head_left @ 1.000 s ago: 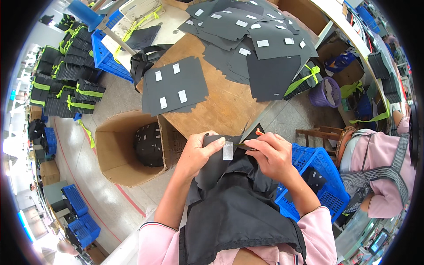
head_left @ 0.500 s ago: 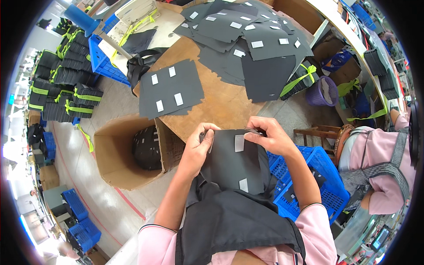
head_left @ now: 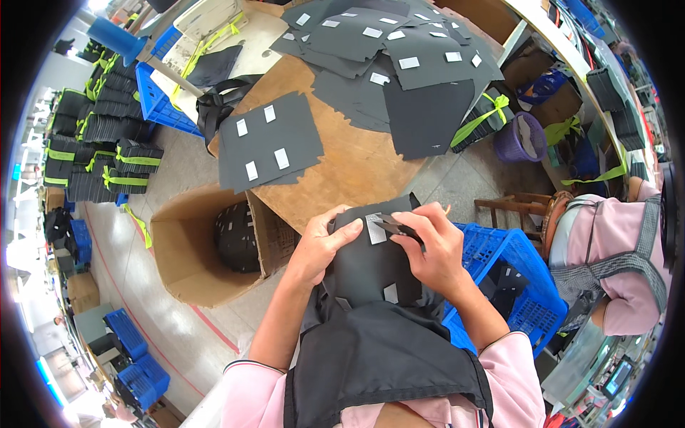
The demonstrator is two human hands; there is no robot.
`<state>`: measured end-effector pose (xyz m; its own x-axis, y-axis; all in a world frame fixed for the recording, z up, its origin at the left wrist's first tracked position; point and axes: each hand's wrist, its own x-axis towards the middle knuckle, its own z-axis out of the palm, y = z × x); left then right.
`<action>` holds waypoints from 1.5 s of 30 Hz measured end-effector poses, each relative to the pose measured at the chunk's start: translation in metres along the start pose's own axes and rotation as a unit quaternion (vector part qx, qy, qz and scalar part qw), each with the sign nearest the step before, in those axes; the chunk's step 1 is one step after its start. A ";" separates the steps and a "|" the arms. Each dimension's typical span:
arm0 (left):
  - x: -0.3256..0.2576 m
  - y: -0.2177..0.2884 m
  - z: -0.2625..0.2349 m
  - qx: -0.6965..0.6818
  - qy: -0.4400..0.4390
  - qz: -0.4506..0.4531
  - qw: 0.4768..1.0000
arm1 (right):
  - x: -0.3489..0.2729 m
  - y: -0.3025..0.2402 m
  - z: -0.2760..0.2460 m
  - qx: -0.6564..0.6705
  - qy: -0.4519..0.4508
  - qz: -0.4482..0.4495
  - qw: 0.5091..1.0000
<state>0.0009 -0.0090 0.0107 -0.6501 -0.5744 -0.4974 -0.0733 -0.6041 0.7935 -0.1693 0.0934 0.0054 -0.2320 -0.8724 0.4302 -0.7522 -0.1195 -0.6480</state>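
Note:
A black sheet-like panel [head_left: 364, 271] with white labels lies over my lap against the black apron [head_left: 385, 349]. My left hand [head_left: 320, 246] pinches its upper left edge, thumb on top. Between the thumb and fingers of my right hand [head_left: 437, 250] is a small dark pair of snips [head_left: 401, 227]. Their pointed tips rest at the white label [head_left: 376, 230] near the panel's top edge. Whether the blades are apart is hard to make out. Another white label [head_left: 390, 292] shows lower on the panel.
Ahead stands a brown table [head_left: 342, 167] with a small stack of labelled black panels [head_left: 271, 143] and a larger pile [head_left: 357, 46]. A cardboard box [head_left: 175, 246] is at left, a blue crate [head_left: 531, 314] at right. A co-worker [head_left: 606, 250] sits farther right.
My right hand has moved from the panel's upper right edge inward, and the snips' tips are now at the upper label. The panel has shifted slightly under my left hand.

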 end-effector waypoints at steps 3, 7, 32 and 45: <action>0.000 0.001 0.000 0.014 0.013 0.015 1.000 | 0.005 0.001 0.001 -0.011 -0.007 -0.021 1.000; 0.006 0.000 -0.011 -0.068 0.157 0.099 0.980 | -0.013 0.019 0.005 0.080 0.054 0.075 0.992; -0.011 -0.002 -0.009 -0.042 0.005 -0.010 0.999 | 0.006 -0.019 0.001 0.059 0.068 0.140 0.986; -0.011 -0.008 0.003 -0.058 0.037 0.045 0.997 | -0.007 -0.014 0.014 -0.006 0.008 0.007 1.000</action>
<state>0.0067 0.0037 0.0105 -0.5916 -0.6656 -0.4549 0.0731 -0.6063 0.7919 -0.1486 0.0944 0.0021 -0.2527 -0.8664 0.4307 -0.7561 -0.1009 -0.6467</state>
